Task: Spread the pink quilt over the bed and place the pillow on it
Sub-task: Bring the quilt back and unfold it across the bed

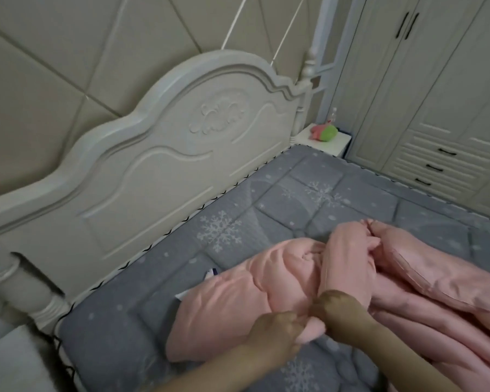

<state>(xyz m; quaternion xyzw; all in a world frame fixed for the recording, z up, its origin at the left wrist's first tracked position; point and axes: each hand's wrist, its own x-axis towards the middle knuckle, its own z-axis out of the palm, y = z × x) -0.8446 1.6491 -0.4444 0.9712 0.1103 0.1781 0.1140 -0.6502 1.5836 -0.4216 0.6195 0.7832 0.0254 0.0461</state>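
The quilt (pixel 309 284) lies bunched on the bed (pixel 238 219) at five o'clock. Left hand (pixel 275 333) and right hand (pixel 338 312) both pinch its near edge. It looks soft, puffy and light, best held at corners.

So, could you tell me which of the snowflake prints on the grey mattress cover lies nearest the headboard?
The large snowflake just above the bunched pink quilt is nearest the headboard; the one further right sits toward the nightstand, and another lies by the forearms.
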